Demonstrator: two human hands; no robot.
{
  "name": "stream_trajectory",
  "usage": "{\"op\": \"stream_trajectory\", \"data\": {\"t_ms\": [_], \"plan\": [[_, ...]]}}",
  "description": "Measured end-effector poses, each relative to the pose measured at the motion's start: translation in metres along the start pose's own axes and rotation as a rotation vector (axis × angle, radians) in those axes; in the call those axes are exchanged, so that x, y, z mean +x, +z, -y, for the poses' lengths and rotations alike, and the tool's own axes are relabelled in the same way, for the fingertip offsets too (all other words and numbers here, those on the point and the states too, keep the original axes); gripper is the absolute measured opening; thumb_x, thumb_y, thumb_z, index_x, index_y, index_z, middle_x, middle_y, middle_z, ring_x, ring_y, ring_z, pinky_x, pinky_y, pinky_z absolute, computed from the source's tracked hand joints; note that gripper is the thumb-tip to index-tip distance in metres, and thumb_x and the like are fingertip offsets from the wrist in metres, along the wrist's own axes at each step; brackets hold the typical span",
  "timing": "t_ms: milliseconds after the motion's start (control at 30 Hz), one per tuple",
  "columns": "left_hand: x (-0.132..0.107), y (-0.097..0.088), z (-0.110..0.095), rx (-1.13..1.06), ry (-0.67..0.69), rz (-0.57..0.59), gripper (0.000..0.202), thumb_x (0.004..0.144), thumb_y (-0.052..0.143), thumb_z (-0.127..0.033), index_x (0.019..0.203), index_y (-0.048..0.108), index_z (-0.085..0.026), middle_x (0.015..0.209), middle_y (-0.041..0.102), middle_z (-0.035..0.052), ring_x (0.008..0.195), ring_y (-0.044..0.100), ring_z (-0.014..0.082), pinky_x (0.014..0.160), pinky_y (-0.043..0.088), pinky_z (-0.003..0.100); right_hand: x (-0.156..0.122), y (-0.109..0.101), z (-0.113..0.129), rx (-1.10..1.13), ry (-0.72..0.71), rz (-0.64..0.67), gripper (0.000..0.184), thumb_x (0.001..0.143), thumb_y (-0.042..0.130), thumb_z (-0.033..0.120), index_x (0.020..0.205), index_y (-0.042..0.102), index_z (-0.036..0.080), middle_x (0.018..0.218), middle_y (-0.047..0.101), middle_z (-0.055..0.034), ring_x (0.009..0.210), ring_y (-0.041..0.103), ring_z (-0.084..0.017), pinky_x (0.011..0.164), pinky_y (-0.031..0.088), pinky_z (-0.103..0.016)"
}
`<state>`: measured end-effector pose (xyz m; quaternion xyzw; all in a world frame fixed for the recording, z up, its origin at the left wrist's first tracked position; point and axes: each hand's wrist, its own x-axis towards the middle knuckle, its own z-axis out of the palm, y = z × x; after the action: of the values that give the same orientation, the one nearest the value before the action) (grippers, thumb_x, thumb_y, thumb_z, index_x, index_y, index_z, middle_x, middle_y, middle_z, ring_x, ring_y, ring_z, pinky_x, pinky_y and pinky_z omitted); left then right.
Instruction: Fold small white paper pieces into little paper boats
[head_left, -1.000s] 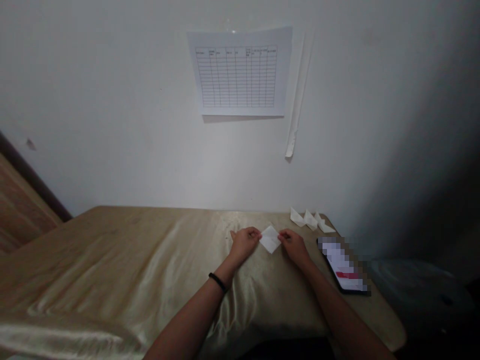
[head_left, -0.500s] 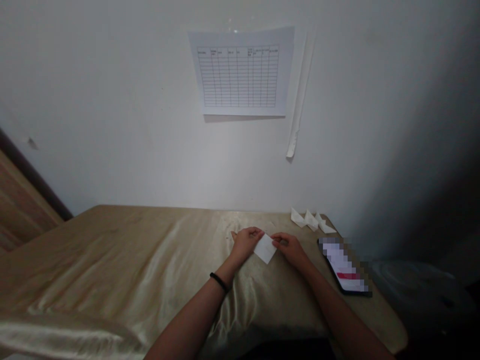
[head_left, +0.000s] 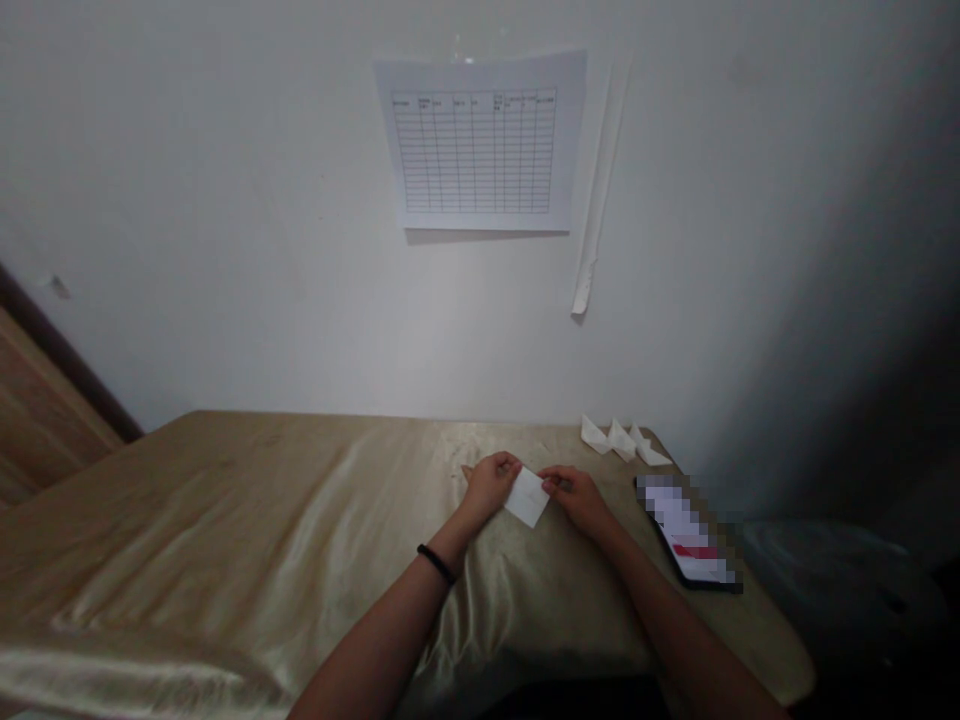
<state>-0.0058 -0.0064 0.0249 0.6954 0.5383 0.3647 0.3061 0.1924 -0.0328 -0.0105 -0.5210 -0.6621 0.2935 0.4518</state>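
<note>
A small white square of folded paper (head_left: 529,499) is held between my two hands, one corner pointing down toward me. My left hand (head_left: 491,482) pinches its upper left edge, and a black band circles that wrist. On the opposite side, my right hand (head_left: 574,492) grips the right corner between thumb and fingers. Both hands are just over the cloth-covered table (head_left: 360,520). Beside my left hand, a small brownish pointed thing (head_left: 466,470) shows partly; I cannot make out what it is.
Folded white paper boats (head_left: 622,440) stand in a row at the table's back right. In front of them lies a phone (head_left: 690,535) with its screen lit. A printed table sheet (head_left: 480,150) and a peeling white strip (head_left: 596,200) are on the wall behind.
Hardly anything differs. The paper and my hands have shifted very slightly to the left, with both hands keeping their hold.
</note>
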Motion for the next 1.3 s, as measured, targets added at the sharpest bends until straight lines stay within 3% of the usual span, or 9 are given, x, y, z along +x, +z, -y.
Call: {"op": "stream_trajectory", "data": {"t_ms": [67, 233, 367, 467, 533, 800, 1033, 1300], "plan": [[-0.001, 0.0, -0.001, -0.01, 0.021, 0.007, 0.024, 0.087, 0.057, -0.033, 0.083, 0.077, -0.02, 0.084, 0.079, 0.0071, 0.094, 0.069, 0.0266, 0.113, 0.031, 0.053, 0.0, 0.0, -0.001, -0.004, 0.004, -0.008, 0.03, 0.077, 0.064, 0.037, 0.098, 0.078, 0.02, 0.09, 0.075, -0.0073, 0.085, 0.067, -0.024, 0.085, 0.051, -0.039], [-0.002, 0.001, -0.003, 0.034, 0.023, 0.033, 0.025, 0.092, 0.054, -0.031, 0.086, 0.077, -0.022, 0.09, 0.079, 0.0051, 0.095, 0.067, 0.026, 0.117, 0.008, 0.066, 0.0, 0.001, -0.003, 0.008, 0.005, -0.03, 0.028, 0.076, 0.065, 0.036, 0.095, 0.079, 0.021, 0.089, 0.076, -0.0075, 0.085, 0.067, -0.024, 0.086, 0.051, -0.04], [-0.003, 0.002, -0.001, 0.066, 0.065, 0.034, 0.028, 0.094, 0.052, -0.033, 0.086, 0.077, -0.023, 0.091, 0.078, 0.0065, 0.096, 0.068, 0.027, 0.116, -0.003, 0.067, 0.0, 0.001, -0.002, 0.01, 0.012, -0.045, 0.028, 0.074, 0.065, 0.034, 0.095, 0.078, 0.021, 0.082, 0.074, -0.0052, 0.081, 0.066, -0.023, 0.083, 0.051, -0.038], [-0.003, 0.004, 0.004, 0.06, 0.088, 0.017, 0.022, 0.091, 0.06, -0.032, 0.104, 0.076, -0.025, 0.1, 0.078, 0.0088, 0.108, 0.065, 0.029, 0.118, -0.006, 0.065, 0.0, -0.001, -0.002, -0.019, 0.039, -0.12, 0.032, 0.074, 0.062, 0.035, 0.1, 0.076, 0.021, 0.079, 0.07, -0.0032, 0.078, 0.065, -0.022, 0.079, 0.05, -0.036], [-0.004, 0.006, 0.009, 0.067, 0.108, -0.005, 0.033, 0.087, 0.065, -0.028, 0.119, 0.071, -0.028, 0.104, 0.078, 0.008, 0.114, 0.062, 0.0295, 0.117, -0.007, 0.066, 0.0, -0.003, -0.002, -0.048, 0.064, -0.193, 0.033, 0.074, 0.06, 0.036, 0.101, 0.073, 0.021, 0.078, 0.069, -0.0026, 0.078, 0.064, -0.023, 0.078, 0.049, -0.035], [-0.008, 0.006, 0.009, 0.227, 0.168, 0.043, 0.036, 0.086, 0.072, -0.034, 0.121, 0.07, -0.034, 0.118, 0.073, 0.0054, 0.122, 0.058, 0.0319, 0.117, -0.001, 0.071, 0.0, -0.005, -0.005, -0.072, 0.045, -0.258, 0.026, 0.081, 0.051, 0.037, 0.095, 0.066, 0.021, 0.088, 0.071, -0.0047, 0.088, 0.065, -0.023, 0.084, 0.047, -0.036], [-0.013, 0.003, -0.001, 0.363, 0.212, 0.128, 0.06, 0.075, 0.08, -0.052, 0.131, 0.062, -0.037, 0.132, 0.066, 0.0049, 0.132, 0.05, 0.0347, 0.116, 0.002, 0.074, 0.002, -0.005, -0.01, -0.138, 0.023, -0.23, 0.027, 0.084, 0.046, 0.034, 0.094, 0.069, 0.022, 0.095, 0.072, -0.0059, 0.091, 0.064, -0.023, 0.086, 0.047, -0.037], [-0.012, 0.001, -0.001, 0.327, 0.218, 0.141, 0.057, 0.076, 0.081, -0.05, 0.126, 0.061, -0.033, 0.136, 0.062, 0.0065, 0.132, 0.047, 0.0326, 0.116, 0.002, 0.072, -0.001, -0.005, -0.002, -0.284, -0.012, -0.198, 0.02, 0.08, 0.059, 0.037, 0.088, 0.072, 0.023, 0.093, 0.072, -0.0046, 0.089, 0.062, -0.022, 0.088, 0.045, -0.035]]}}
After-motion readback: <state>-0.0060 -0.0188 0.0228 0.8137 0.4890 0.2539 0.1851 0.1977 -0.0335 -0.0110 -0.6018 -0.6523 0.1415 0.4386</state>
